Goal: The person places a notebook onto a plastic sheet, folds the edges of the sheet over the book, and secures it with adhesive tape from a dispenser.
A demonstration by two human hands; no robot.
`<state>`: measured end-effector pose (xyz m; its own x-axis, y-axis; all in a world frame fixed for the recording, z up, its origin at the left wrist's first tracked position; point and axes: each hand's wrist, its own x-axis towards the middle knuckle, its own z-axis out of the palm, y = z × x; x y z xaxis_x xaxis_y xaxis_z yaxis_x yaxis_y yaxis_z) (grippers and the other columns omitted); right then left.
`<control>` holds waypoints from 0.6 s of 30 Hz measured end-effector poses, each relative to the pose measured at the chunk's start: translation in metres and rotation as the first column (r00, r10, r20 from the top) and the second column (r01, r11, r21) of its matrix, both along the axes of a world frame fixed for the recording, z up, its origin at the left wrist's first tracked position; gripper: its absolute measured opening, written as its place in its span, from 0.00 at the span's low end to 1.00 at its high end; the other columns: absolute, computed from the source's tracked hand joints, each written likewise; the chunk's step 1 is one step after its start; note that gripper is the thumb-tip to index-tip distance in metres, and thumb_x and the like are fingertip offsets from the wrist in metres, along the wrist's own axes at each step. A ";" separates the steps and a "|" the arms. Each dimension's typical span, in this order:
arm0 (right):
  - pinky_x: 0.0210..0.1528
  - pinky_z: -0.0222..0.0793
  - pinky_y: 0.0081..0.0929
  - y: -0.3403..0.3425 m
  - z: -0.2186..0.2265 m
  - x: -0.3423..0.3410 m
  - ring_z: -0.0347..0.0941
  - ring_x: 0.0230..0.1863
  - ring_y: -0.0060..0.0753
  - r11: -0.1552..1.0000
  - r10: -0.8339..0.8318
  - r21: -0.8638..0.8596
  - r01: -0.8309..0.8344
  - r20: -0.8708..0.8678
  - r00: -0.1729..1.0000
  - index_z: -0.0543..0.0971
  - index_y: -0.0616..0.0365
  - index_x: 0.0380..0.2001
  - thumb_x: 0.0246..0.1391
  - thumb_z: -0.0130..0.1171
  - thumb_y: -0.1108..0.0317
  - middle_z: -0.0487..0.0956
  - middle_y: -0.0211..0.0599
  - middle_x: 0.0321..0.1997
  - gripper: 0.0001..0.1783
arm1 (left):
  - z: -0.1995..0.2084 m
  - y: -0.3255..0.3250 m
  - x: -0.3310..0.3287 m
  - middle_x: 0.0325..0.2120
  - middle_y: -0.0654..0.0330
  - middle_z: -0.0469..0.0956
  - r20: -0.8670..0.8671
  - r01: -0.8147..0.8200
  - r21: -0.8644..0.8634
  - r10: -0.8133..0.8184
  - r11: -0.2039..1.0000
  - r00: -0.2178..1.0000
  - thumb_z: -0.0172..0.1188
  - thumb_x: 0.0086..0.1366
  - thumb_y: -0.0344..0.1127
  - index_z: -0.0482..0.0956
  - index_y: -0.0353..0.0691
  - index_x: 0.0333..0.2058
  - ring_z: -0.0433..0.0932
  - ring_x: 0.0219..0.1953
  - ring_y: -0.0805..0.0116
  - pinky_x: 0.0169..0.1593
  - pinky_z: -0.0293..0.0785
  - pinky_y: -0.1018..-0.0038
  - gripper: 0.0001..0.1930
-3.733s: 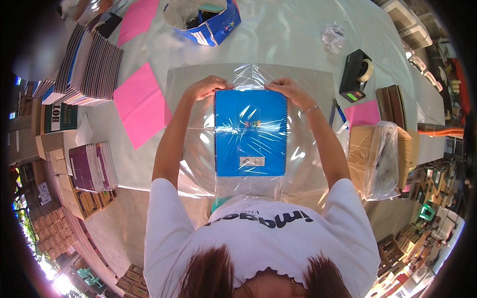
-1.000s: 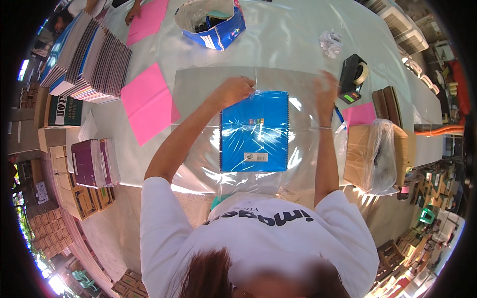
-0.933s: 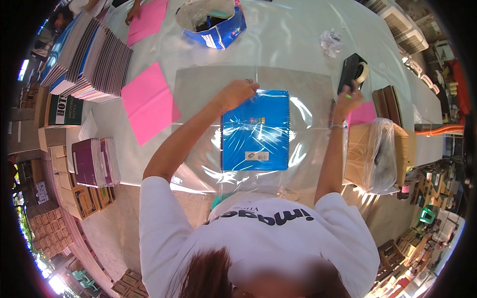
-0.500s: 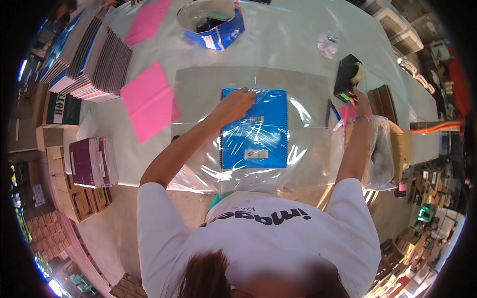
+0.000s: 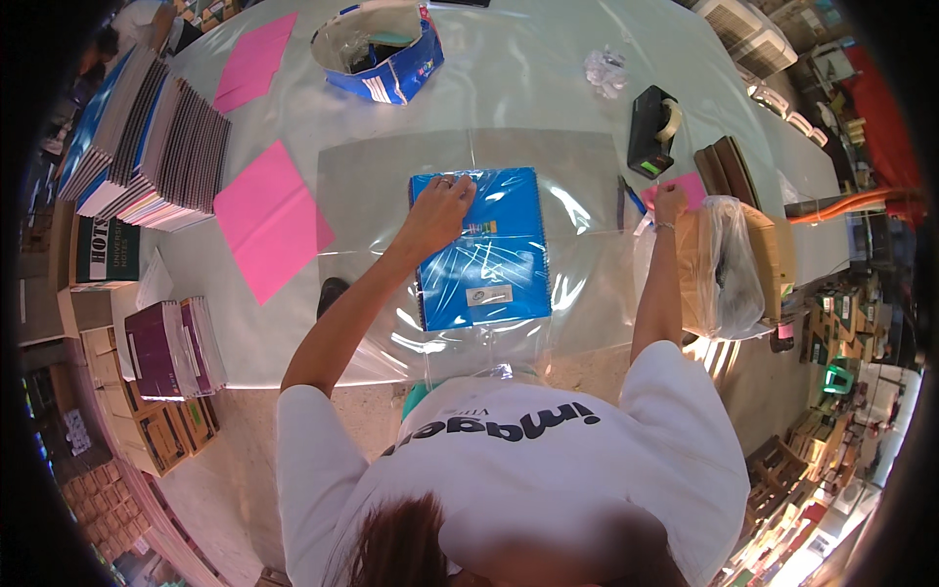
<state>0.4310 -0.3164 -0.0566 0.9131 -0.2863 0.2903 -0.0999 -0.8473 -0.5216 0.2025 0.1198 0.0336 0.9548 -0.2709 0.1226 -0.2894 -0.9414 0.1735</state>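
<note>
A blue spiral-bound notebook (image 5: 509, 262) lies on the table under shiny clear plastic film (image 5: 577, 264), which spreads past its sides and towards my body. My left hand (image 5: 442, 213) rests on the notebook's upper part, fingers bent together and pressed on the film near the top edge. Out to the right, my right hand (image 5: 671, 203) is closed over a pink sheet (image 5: 691, 184); anything small within its fingers is hidden. Just beyond it stands a black tape dispenser (image 5: 647, 147) with a tape roll. Blue-handled scissors (image 5: 633, 199) lie beside this hand.
Stacked spiral notebooks (image 5: 161, 157) stand at the far left, purple notebooks (image 5: 161, 347) nearer. Pink sheets (image 5: 274, 220) lie beside them. At the back are a blue-and-white bag (image 5: 391, 73) and crumpled plastic (image 5: 606, 73). A cardboard box (image 5: 773, 249) with plastic sits right.
My right hand has drawn back from the tape dispenser towards me and closed over the pink sheet. My left hand stays on the notebook's upper part. The whole view has shifted slightly.
</note>
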 end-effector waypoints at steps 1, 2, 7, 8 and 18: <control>0.25 0.74 0.23 -0.014 0.002 0.003 0.76 0.23 0.26 0.929 -0.011 -0.369 0.021 0.028 1.000 0.74 0.64 0.28 0.54 0.58 0.69 0.77 0.33 0.25 0.09 | -0.001 -0.004 0.004 0.47 0.52 0.72 0.038 0.022 -0.045 -0.021 0.999 0.999 0.55 0.53 0.24 0.71 0.34 0.52 0.71 0.53 0.54 0.61 0.62 0.62 0.24; 0.23 0.72 0.21 0.007 0.010 -0.002 0.75 0.22 0.25 0.987 0.052 -0.148 -0.060 -0.059 0.997 0.75 0.64 0.29 0.55 0.58 0.68 0.77 0.33 0.25 0.09 | -0.004 -0.002 -0.001 0.46 0.52 0.72 0.057 0.010 -0.070 -0.006 0.998 0.998 0.56 0.53 0.24 0.71 0.33 0.52 0.70 0.53 0.54 0.62 0.60 0.61 0.24; 0.18 0.60 0.14 0.155 0.077 -0.099 0.67 0.17 0.17 0.563 0.562 0.793 -0.233 -0.161 0.811 0.77 0.62 0.32 0.56 0.59 0.63 0.75 0.31 0.24 0.12 | -0.016 0.008 -0.020 0.46 0.51 0.71 0.119 -0.019 -0.083 0.029 0.996 0.992 0.56 0.51 0.23 0.71 0.34 0.51 0.69 0.54 0.54 0.66 0.53 0.59 0.25; 0.17 0.58 0.13 0.184 0.087 -0.118 0.66 0.16 0.15 0.438 0.638 0.877 -0.195 -0.150 0.756 0.77 0.62 0.33 0.57 0.59 0.62 0.75 0.30 0.24 0.12 | -0.018 0.008 -0.021 0.46 0.51 0.71 0.125 -0.022 -0.088 0.033 0.996 0.992 0.56 0.50 0.23 0.71 0.33 0.51 0.69 0.54 0.54 0.66 0.53 0.59 0.25; 0.14 0.60 0.16 0.279 0.083 -0.166 0.67 0.13 0.17 0.523 0.725 0.790 -0.319 -0.216 0.654 0.76 0.63 0.20 0.50 0.65 0.63 0.76 0.31 0.17 0.14 | -0.017 0.003 -0.025 0.48 0.48 0.70 0.168 0.012 -0.115 0.008 0.993 0.986 0.53 0.50 0.22 0.71 0.34 0.51 0.66 0.57 0.55 0.66 0.52 0.57 0.26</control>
<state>0.2653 -0.0376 0.0268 0.8877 0.3820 -0.2571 -0.1529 -0.2822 -0.9471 0.1777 0.1228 0.0164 0.9174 -0.2475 0.3118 -0.3254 -0.9173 0.2295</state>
